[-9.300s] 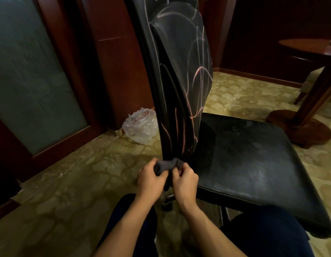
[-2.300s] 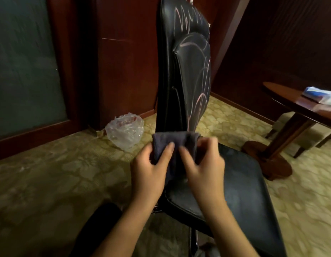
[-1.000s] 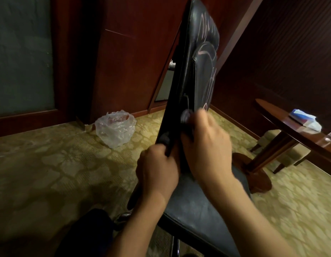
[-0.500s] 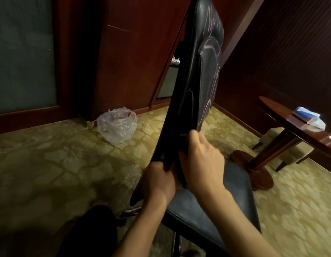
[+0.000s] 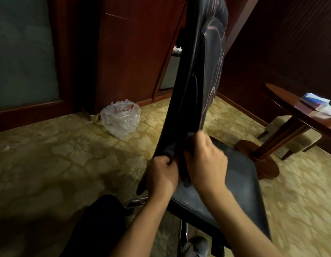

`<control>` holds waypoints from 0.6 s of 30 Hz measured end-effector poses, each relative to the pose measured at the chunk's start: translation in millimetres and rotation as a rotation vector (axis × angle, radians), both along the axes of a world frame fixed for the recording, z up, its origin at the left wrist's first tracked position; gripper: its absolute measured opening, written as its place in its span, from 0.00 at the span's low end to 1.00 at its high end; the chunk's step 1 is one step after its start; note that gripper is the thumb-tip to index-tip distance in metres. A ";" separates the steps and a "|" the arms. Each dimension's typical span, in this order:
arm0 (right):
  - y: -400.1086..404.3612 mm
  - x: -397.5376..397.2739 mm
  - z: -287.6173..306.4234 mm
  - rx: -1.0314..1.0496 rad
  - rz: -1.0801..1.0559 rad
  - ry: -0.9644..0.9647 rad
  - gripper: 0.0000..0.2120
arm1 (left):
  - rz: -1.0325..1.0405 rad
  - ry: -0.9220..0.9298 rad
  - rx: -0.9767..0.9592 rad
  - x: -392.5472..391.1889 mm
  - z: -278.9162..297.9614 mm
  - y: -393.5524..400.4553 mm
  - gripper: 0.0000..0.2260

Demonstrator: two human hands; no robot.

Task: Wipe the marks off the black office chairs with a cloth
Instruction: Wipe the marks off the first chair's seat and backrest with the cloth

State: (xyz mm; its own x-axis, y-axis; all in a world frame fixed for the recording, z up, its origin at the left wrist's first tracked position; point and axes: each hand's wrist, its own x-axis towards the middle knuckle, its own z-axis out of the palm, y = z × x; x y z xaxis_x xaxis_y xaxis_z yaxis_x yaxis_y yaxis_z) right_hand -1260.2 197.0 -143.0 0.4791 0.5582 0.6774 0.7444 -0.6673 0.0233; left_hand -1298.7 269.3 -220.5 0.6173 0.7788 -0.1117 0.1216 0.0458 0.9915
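a: where's the cloth [image 5: 172,152] now?
b: low on the near edge of the black office chair [image 5: 201,75], at the foot of the backrest, just above the seat. it's dark, hard to separate from the upholstery, but a fold shows between the two hands.

a: left hand [image 5: 161,178]?
b: fingers curled round the lower edge of the backrest, with a bit of the cloth bunched under them. reads as a bracing hold, likely so the back doesn't swing away under pressure.

a: right hand [image 5: 205,160]?
b: curled too, its grip clamped on the cloth against the front face of the backrest. blurred, so i can't tell exactly how the fingers lie.

a: marks?
b: pale pink chalky lines [image 5: 217,67] curve over the front of the backrest, well above the hands. that part looks unwiped, so judged early in the job.

a: surroundings?
b: patterned carpet; a clear plastic bag [image 5: 121,117] on the floor to the far left, by the wood panelling. a round wooden counter [image 5: 298,110] to the right carries a tissue pack [image 5: 317,103].

a: risk?
b: swivel base. the chair may turn if the push is one-sided.
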 end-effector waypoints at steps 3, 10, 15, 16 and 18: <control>-10.7 -2.9 -44.1 -0.038 -0.066 0.074 0.13 | -0.051 0.064 -0.007 -5.2 -39.3 -10.1 0.20; -8.9 -16.9 -19.9 0.150 0.046 0.046 0.17 | -0.001 -0.123 -0.004 -22.0 -26.7 -3.7 0.32; -5.4 -12.7 0.7 0.281 0.034 0.090 0.13 | -0.013 -0.181 0.061 -12.1 3.5 -2.1 0.24; -8.1 -8.5 -8.5 0.263 0.019 0.118 0.13 | -0.006 -0.121 0.069 -6.9 -2.3 -4.7 0.24; -15.7 -1.3 -36.0 0.206 0.003 0.171 0.15 | -0.019 0.013 0.061 1.5 -29.6 -13.0 0.25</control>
State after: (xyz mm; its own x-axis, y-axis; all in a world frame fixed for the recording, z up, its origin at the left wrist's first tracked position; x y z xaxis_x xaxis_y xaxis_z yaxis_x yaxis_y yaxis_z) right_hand -1261.5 181.3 -179.0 0.5947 0.4183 0.6865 0.7279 -0.6426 -0.2391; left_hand -1297.2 256.3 -250.1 0.6309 0.7725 -0.0723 0.1350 -0.0175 0.9907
